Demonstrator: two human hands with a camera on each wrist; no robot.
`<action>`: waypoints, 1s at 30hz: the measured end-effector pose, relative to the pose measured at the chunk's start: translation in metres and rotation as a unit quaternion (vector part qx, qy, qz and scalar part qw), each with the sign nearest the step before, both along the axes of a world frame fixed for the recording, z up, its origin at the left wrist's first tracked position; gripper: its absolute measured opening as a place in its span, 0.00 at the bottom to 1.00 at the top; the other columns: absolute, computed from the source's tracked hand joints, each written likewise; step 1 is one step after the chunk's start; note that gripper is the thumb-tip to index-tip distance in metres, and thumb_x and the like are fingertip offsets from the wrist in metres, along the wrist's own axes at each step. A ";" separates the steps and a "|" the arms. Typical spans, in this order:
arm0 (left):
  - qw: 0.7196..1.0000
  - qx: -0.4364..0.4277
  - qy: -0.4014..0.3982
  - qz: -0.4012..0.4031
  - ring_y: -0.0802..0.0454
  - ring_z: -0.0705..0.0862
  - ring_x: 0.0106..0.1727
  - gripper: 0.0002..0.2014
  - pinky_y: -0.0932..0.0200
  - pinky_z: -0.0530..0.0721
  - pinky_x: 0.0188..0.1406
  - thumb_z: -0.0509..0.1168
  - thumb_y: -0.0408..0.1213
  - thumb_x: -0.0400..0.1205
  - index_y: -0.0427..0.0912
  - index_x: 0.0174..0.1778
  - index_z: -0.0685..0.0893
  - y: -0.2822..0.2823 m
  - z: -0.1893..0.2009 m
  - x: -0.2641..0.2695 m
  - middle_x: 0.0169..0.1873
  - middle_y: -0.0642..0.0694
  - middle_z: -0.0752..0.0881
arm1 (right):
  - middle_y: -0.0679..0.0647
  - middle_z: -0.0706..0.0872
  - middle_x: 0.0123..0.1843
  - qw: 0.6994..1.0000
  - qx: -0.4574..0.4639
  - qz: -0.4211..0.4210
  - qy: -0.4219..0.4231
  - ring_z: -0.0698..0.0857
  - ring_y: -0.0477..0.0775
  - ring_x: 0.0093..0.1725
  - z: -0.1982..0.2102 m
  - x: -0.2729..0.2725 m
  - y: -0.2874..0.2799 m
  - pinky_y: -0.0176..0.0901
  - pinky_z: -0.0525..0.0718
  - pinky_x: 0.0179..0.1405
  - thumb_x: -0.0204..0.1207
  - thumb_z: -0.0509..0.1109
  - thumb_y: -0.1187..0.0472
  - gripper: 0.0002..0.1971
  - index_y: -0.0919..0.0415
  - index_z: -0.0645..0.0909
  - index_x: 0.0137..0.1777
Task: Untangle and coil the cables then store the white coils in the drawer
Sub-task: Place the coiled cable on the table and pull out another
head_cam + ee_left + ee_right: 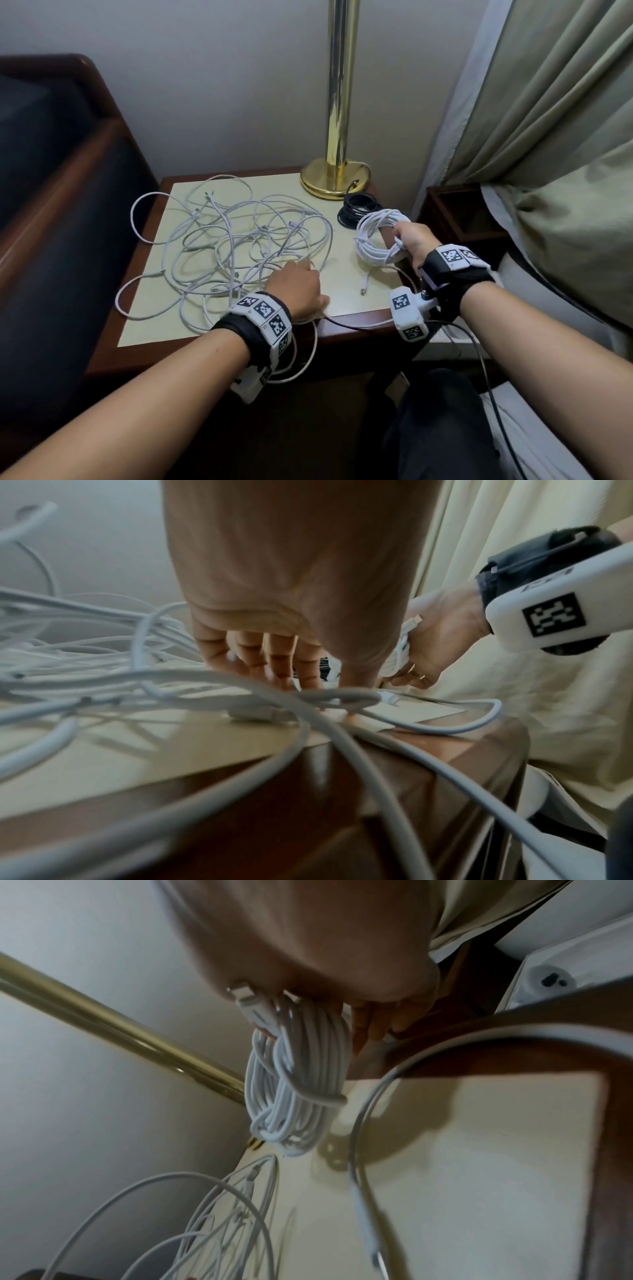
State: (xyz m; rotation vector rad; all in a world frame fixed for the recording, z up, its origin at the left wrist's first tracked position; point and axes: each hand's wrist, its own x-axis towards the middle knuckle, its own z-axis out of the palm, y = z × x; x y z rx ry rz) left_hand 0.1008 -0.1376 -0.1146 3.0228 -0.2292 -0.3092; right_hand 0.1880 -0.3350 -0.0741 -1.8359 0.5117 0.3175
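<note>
- The right hand (412, 241) is clenching the white coil (378, 236), holding it tilted above the table (346, 294) just in front of the lamp base (335, 178), its long axis running toward the lamp.
- The left hand (296, 284), fingers straight, is pressing the tangled white cables (226, 246) left of the lamp.
- The black coil (359, 209) is lying partly hidden behind the white coil.
- The drawer is not showing.

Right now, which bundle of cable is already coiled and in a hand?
The white coil, gripped by the right hand. The black coil lies by the lamp; the loose white cables are still tangled.
</note>
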 end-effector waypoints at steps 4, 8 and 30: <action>0.999 -0.044 0.024 0.020 0.44 0.77 0.61 0.11 0.46 0.82 0.56 0.63 0.41 0.79 0.45 0.54 0.86 0.013 0.002 -0.008 0.55 0.47 0.80 | 0.61 0.80 0.46 0.998 -0.056 0.036 0.004 0.82 0.61 0.50 -0.012 0.012 0.020 0.49 0.79 0.50 0.75 0.59 0.65 0.08 0.64 0.78 0.50; 0.995 -0.078 0.062 0.013 0.49 0.81 0.56 0.10 0.55 0.82 0.49 0.63 0.32 0.75 0.50 0.47 0.85 0.018 0.003 -0.019 0.50 0.51 0.82 | 0.67 0.79 0.68 0.986 -0.146 0.077 0.027 0.78 0.63 0.68 -0.020 0.014 0.021 0.42 0.72 0.53 0.84 0.54 0.62 0.19 0.68 0.76 0.70; 0.887 -0.315 -0.267 0.206 0.53 0.74 0.61 0.09 0.64 0.68 0.62 0.68 0.37 0.79 0.46 0.54 0.80 0.081 0.012 -0.090 0.58 0.49 0.75 | 0.51 0.85 0.45 0.956 -0.149 0.150 -0.204 0.83 0.57 0.50 0.000 -0.090 0.040 0.48 0.80 0.52 0.72 0.68 0.58 0.01 0.51 0.81 0.41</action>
